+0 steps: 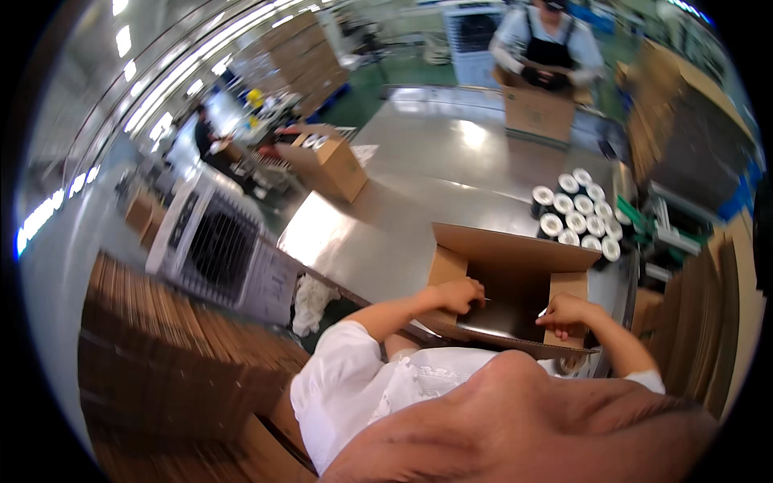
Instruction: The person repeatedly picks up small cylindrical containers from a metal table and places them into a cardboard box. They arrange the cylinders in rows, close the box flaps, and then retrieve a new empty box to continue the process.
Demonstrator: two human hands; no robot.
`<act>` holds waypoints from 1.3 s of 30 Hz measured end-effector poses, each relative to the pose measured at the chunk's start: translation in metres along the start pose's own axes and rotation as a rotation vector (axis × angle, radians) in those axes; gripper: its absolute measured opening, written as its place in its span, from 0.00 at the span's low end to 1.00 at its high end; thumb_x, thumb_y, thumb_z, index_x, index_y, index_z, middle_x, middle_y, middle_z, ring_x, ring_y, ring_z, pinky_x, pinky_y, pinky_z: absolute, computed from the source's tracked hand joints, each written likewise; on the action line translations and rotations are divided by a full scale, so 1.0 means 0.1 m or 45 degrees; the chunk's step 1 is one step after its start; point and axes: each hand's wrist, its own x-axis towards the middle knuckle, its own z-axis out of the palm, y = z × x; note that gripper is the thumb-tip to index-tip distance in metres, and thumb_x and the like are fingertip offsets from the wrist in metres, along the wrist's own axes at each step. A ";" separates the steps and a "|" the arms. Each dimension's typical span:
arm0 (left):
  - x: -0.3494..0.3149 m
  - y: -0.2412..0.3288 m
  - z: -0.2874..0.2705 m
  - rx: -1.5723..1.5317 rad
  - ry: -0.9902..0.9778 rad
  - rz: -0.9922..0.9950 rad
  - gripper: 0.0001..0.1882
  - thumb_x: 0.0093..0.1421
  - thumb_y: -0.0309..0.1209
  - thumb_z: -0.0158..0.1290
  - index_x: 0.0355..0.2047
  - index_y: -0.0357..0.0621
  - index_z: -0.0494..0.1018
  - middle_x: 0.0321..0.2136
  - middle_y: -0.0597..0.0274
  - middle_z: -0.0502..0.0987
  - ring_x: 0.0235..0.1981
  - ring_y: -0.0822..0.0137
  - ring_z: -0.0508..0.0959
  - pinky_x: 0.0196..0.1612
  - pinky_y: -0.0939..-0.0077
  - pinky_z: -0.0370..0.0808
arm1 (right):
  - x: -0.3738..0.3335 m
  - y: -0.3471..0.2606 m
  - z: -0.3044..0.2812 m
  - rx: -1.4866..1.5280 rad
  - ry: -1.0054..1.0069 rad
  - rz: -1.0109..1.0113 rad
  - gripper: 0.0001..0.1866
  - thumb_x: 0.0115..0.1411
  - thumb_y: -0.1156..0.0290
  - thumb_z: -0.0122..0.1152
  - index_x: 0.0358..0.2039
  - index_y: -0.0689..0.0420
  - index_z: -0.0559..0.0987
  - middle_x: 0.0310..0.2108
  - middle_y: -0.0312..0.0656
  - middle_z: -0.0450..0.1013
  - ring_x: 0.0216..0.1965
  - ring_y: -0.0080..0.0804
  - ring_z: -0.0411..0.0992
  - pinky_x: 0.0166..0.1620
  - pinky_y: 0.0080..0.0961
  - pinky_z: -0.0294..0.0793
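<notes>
A brown cardboard box stands in front of me with its top flaps spread outward. Something shiny shows low inside it; I cannot tell whether it is the tabletop or a clear film. My left hand is over the box's left side, fingers curled closed around something too small to make out. At the right flap, my right hand is closed in a pinch, with a small pale glint at the fingertips. What it grips is unclear. Beyond the box's right corner, several dark rolls with white ends stand upright in a cluster.
The box rests on a metal table. Another open carton sits at its left edge. Across it, a co-worker leans over a carton. Flattened cardboard stacks flank me, and an air cooler stands left.
</notes>
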 end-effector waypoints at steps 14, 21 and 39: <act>0.14 1.09 -0.75 -0.095 0.065 -0.291 0.30 0.64 0.52 0.37 0.26 0.40 0.78 0.27 0.43 0.77 0.31 0.43 0.76 0.39 0.54 0.72 | 0.25 0.59 -0.18 1.159 0.390 -0.618 0.16 0.63 0.60 0.51 0.27 0.61 0.72 0.20 0.42 0.73 0.21 0.29 0.75 0.22 0.23 0.74; 0.62 0.65 -0.15 0.035 0.384 -0.084 0.15 0.60 0.40 0.48 0.31 0.42 0.77 0.32 0.47 0.77 0.36 0.51 0.76 0.39 0.60 0.72 | -0.02 1.17 0.27 1.055 1.623 -0.757 0.29 0.49 0.75 0.64 0.52 0.58 0.67 0.46 0.38 0.69 0.49 0.30 0.67 0.55 0.25 0.63; 0.10 0.17 -0.23 0.603 0.534 -0.691 0.29 0.65 0.51 0.35 0.61 0.51 0.58 0.64 0.52 0.53 0.66 0.52 0.48 0.62 0.40 0.46 | 0.33 0.96 0.64 1.047 1.580 -0.970 0.52 0.51 0.43 0.57 0.66 0.58 0.44 0.67 0.47 0.42 0.68 0.37 0.40 0.66 0.30 0.40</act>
